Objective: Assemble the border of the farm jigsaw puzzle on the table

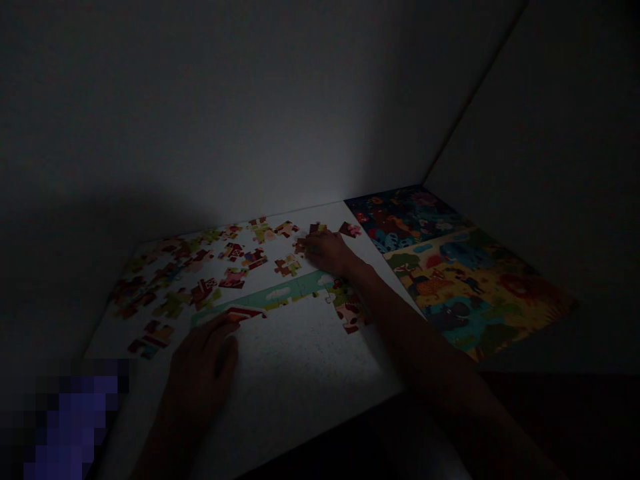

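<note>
In dim light, my right hand (pixel 327 250) reaches to the far side of the white board (pixel 285 380), its fingers closed at a brown puzzle piece (pixel 301 245). My left hand (pixel 203 350) rests at the near left, thumb apart from the fingers and fingertips by a red-and-white part of the puzzle. Between the hands runs a joined strip of puzzle pieces (pixel 293 291) with pale blue sky and clouds. At its right end, joined pieces (pixel 347 315) turn toward me, partly hidden by my right forearm.
Many loose puzzle pieces (pixel 170 267) lie scattered over the board's left and far side. To the right are a dark picture (pixel 407 213) and a yellow animal picture (pixel 450 280). A pale wall (pixel 280 120) stands behind. A blurred purple patch (pixel 75 420) covers the lower left.
</note>
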A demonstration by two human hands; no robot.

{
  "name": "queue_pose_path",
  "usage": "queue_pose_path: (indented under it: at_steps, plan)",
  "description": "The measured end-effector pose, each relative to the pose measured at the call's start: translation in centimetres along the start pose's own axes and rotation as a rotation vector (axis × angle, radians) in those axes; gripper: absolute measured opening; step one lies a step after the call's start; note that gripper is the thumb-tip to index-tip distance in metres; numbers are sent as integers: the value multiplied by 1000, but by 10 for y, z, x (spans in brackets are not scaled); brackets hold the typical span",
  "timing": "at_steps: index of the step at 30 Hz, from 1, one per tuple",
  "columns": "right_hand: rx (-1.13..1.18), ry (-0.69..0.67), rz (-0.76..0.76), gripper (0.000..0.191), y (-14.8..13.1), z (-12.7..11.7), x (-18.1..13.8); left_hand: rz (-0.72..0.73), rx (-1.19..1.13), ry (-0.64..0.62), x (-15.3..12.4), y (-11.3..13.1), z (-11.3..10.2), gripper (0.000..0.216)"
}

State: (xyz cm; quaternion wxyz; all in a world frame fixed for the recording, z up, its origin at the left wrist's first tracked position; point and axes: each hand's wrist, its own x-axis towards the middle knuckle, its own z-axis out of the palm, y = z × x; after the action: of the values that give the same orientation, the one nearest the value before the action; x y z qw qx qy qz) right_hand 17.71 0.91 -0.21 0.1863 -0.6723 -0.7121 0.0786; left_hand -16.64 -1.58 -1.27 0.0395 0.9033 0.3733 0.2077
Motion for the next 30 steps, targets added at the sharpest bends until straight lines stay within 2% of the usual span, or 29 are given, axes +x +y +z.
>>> queue_pose_path:
  at_steps: [16,25,30]
  plan:
    - [98,53,71,43,7,4,-1,16,35,-11,2,-1,0,30]
    - [155,100,135,59,12,8,7,17,24,-4,1,-1,0,29]
    - [206,151,137,54,20,3,4,-4,-2,-17,1,-1,0,29]
